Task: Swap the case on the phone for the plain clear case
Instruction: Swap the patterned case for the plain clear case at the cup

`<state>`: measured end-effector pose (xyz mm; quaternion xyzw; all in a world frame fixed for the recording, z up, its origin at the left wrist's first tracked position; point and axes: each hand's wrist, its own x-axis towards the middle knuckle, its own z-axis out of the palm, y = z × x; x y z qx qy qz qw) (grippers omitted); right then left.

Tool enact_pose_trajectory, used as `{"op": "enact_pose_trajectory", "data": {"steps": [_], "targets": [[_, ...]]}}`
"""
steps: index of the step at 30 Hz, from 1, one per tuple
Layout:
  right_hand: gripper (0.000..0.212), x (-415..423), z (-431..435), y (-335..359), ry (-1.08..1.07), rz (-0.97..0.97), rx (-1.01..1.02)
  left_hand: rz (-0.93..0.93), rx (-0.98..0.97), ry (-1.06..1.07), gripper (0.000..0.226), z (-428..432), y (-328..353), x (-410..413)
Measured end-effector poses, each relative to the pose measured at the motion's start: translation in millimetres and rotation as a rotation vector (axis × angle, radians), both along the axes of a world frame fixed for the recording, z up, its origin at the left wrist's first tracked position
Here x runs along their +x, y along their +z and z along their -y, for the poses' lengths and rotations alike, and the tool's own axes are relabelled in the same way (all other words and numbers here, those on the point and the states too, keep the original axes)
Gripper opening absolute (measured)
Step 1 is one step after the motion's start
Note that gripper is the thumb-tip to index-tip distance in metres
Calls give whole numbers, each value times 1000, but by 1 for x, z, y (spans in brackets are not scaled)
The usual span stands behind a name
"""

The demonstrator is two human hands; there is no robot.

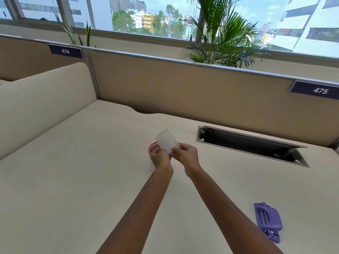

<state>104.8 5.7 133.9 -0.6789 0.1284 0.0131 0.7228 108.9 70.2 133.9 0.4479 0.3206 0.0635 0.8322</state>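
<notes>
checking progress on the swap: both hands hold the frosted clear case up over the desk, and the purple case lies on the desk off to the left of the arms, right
Not quite. The head view shows the left hand and right hand holding the frosted clear case up over the cream desk, but the purple case lies to the right of the arms, not the left.

A single head-worn wide-angle view looks forward and down over the cream-coloured desk top (73, 180), forearms reaching from the lower edge to mid-frame, windows across the top
</notes>
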Motion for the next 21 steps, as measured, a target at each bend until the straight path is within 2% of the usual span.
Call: {"op": "enact_pose_trajectory", "data": {"steps": [2,5,7,9,12,14,17,21], "targets": [[31,2,4,4,-13,-3,-42,-16,178,5,30,-3,4,-3],[30,5,11,9,-20,-19,-194,-16,639,-51,47,-17,0,-4],[27,8,14,10,-16,-12,-321,17,913,-173,58,-28,-7,2],[26,10,14,12,-8,7,-411,-21,1092,-394,74,-36,-13,7],[27,13,10,16,8,36,-522,-122,1249,-715,91,-42,-14,13],[29,15,6,19,34,56,-591,-138,1308,-812,98,-44,-16,17],[29,17,3,22,72,104,-710,-144,1352,-821,98,-48,-27,24],[31,22,1,24,140,173,-842,-65,1372,-709,80,-55,-32,22]]}}
